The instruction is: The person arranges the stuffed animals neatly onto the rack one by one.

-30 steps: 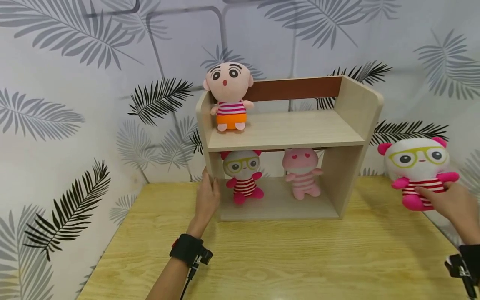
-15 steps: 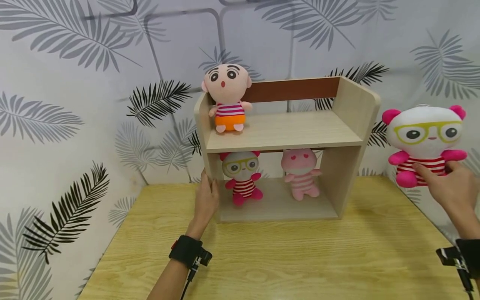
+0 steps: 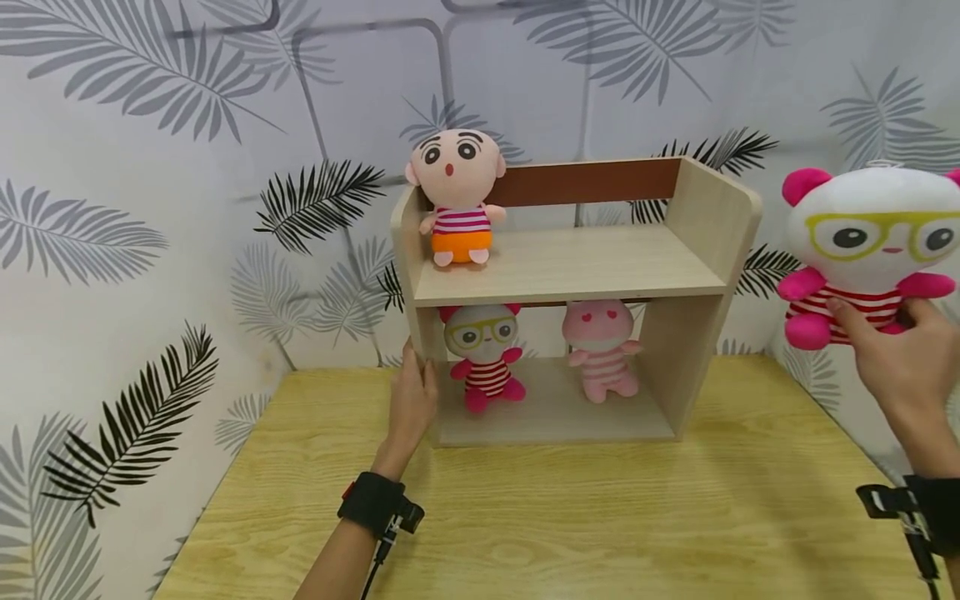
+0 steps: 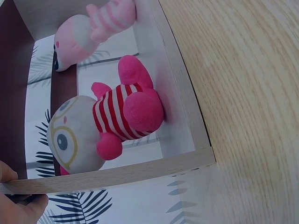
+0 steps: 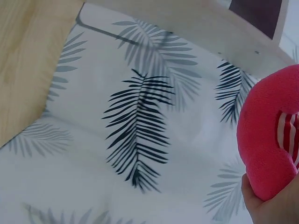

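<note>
At the far right of the head view, my right hand [image 3: 907, 367] grips a panda plush toy [image 3: 870, 250] with yellow glasses and a red-striped shirt, by its lower body, up in the air beside the shelf. Its pink limb [image 5: 264, 140] shows in the right wrist view. My left hand [image 3: 411, 396] holds the left side panel of a two-tier wooden shelf [image 3: 577, 262]; the left wrist view has thumb and fingers [image 4: 28, 210] on either side of the panel's edge. On the lower tier sit a second panda plush [image 3: 487, 354] and a pink plush [image 3: 602, 350] with heart eyes.
A boy-shaped plush [image 3: 459, 196] in orange shorts sits at the left of the upper tier. The shelf stands on a wood-grain table [image 3: 525, 517], with a leaf-patterned wall covering [image 3: 150, 250] behind. Each wrist wears a black strap with a camera [image 3: 375, 500].
My right hand has raised the panda plush from low beside the table's right edge to about the height of the upper tier, closer to the camera. The left hand stays on the panel.
</note>
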{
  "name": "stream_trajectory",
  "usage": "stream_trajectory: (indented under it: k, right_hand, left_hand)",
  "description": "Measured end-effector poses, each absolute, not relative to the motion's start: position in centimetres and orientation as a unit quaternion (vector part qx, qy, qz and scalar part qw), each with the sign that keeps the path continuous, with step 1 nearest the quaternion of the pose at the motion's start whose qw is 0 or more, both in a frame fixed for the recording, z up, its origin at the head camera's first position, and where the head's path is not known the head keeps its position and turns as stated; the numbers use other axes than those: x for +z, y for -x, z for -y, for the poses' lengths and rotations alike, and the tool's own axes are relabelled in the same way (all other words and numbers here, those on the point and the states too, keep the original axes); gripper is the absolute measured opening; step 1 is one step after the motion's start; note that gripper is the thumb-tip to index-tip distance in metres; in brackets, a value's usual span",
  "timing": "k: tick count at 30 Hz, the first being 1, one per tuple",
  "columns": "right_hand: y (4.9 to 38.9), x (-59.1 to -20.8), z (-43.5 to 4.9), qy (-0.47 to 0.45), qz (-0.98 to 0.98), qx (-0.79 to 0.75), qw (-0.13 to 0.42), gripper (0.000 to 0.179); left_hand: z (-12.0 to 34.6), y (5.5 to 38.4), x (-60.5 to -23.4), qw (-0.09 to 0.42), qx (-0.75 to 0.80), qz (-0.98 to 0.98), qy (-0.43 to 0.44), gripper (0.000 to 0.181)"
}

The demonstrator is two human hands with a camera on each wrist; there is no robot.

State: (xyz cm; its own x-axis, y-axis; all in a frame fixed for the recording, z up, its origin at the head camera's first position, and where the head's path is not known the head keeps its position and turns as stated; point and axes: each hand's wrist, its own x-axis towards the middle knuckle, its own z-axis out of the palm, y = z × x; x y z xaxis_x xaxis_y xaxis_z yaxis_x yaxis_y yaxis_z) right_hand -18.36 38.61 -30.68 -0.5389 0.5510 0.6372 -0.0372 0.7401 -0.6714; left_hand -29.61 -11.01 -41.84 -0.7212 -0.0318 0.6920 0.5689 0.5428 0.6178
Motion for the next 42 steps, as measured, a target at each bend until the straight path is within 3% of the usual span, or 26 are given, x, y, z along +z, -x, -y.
stream_trajectory:
  k: [22,42]
  right_hand:
    - [18.7,-26.1,-31.7,0.060,0.786,0.366,0.494,0.052]
    - [22.7,-24.2,-25.8,-0.010,0.797,0.403,0.450,0.052]
  left_hand:
    - [11.1,29.9,-41.9,0.351,-0.441,0.806,0.180,0.046]
    - [11.3,29.9,-42.0,0.356,-0.430,0.812,0.172,0.046]
